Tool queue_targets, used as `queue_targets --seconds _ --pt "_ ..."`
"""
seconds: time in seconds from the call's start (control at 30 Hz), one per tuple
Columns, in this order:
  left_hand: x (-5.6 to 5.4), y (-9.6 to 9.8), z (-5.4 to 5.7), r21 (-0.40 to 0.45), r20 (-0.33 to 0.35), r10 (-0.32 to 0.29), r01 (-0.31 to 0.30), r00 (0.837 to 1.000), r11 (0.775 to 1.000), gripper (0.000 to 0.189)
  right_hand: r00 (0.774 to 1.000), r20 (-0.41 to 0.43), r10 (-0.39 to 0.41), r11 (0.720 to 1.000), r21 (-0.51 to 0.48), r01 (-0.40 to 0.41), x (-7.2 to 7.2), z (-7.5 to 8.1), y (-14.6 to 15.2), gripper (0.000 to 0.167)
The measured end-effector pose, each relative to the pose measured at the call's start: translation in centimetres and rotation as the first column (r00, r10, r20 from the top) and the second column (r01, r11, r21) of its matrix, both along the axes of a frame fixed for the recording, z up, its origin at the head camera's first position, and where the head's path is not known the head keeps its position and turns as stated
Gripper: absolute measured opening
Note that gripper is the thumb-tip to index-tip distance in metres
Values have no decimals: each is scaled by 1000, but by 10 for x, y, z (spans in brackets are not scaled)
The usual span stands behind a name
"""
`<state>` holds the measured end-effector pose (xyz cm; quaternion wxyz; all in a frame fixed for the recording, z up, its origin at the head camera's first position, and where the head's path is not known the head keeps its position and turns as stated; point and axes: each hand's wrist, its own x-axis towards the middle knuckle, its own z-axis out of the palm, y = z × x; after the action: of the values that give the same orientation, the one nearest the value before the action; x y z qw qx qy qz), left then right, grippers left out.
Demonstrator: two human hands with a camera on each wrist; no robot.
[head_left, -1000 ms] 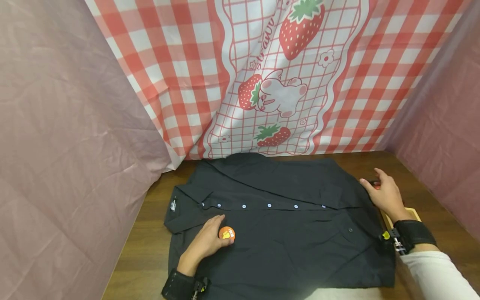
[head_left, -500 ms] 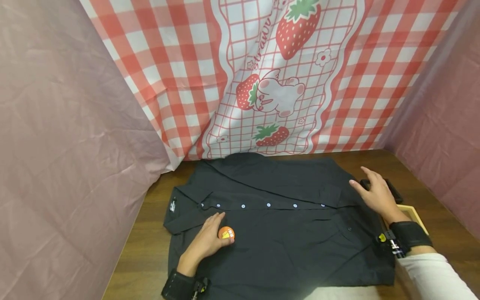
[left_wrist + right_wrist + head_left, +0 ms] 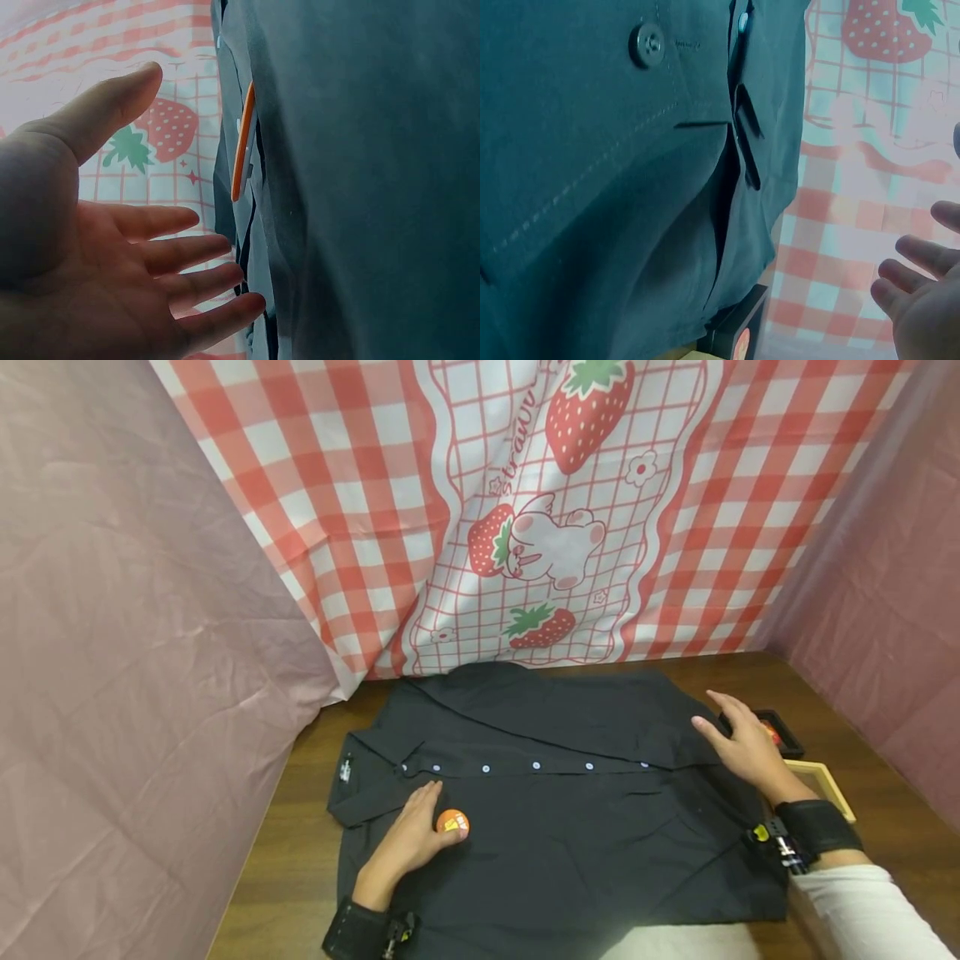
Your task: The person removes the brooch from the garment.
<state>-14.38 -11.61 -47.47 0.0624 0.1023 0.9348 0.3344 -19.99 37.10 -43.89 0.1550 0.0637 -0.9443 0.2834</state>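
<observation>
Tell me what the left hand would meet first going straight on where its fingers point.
The left hand would probably meet the dark shirt first, near its buttons; the gap is unclear.

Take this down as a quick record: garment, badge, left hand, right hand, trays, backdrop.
Garment: dark shirt with light buttons, spread on a wooden table
Badge: round orange badge, on the shirt
Left hand: beside the badge, holding nothing
Right hand: fingers spread, near the trays, holding nothing
Trays: black tray with something red inside; pale yellow tray, partly hidden
Backdrop: red-and-white checked cloth with strawberries
</observation>
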Motion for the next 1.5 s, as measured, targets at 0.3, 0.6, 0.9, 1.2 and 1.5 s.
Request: queue_targets --seconds 0.3,0.6,0.9,1.2,1.5 --pt "-3 0 1 -20 10 1 -1 1000 1000 78 1000 -2 -2 1000 -29 2 2 3 -13 60" --pt "-1 -1 3 -27 24 -6 6 1000 1000 83 996 -86 14 998 -64 -19 2 5 -27 54" --pt "0 1 2 -29 46 -7 8 999 1000 83 993 -118 26 998 -48 -31 6 6 -40 51" --pt "3 2 4 -15 17 4 -4 1000 1000 78 992 -117 56 998 -34 -60 7 9 -56 51" --pt "5 1 3 5 -80 -5 6 997 1000 77 980 -190 63 997 -29 -70 11 7 -69 49"
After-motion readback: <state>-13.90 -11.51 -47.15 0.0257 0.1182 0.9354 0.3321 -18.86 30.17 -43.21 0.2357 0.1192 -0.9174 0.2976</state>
